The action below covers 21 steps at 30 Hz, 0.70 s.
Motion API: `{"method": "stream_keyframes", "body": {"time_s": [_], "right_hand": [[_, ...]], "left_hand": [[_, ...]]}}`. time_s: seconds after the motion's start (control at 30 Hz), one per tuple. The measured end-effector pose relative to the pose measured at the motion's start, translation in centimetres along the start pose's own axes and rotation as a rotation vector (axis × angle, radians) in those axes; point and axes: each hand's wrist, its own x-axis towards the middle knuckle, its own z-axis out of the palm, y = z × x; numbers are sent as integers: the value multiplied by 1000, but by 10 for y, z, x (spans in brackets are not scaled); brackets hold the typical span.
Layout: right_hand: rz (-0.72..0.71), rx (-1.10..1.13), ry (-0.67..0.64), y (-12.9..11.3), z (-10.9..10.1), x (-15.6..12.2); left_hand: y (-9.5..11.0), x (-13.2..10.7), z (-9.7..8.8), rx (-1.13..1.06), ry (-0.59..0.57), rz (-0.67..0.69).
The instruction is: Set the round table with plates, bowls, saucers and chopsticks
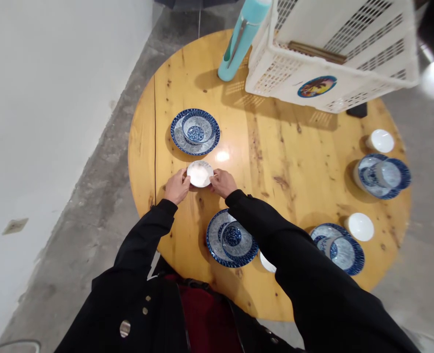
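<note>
A small white bowl [200, 173] is gripped at its rim from both sides, low over the wooden table or resting on it; I cannot tell which. My left hand [177, 186] pinches the left edge, and my right hand [223, 183] pinches the right edge. Just beyond it lies a blue-patterned plate [176, 135] with a matching bowl [197, 128] on top. Nearer to me, another blue-patterned plate [214, 235] carries a bowl [235, 240]. Partly hidden by my right sleeve is a second white bowl [267, 263].
The round wooden table [239, 181] holds a white plastic crate [275, 71] and a turquoise cylinder [239, 44] at the back. On the right are two white bowls [382, 141] [361, 227], stacked blue dishes [380, 175] and another blue plate [358, 257] with a bowl. A wall stands left.
</note>
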Motion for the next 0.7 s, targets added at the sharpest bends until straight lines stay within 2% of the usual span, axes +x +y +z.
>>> {"method": "stream_keyframes", "body": {"time_s": [0.3,0.7], "right_hand": [[-11,-115,19,-6,-2,1],[-55,-225,40,-2,2,5]], "left_hand": [[19,-4,-11,117,-31,-20],[9,1,-6,43,-38,-35]]}}
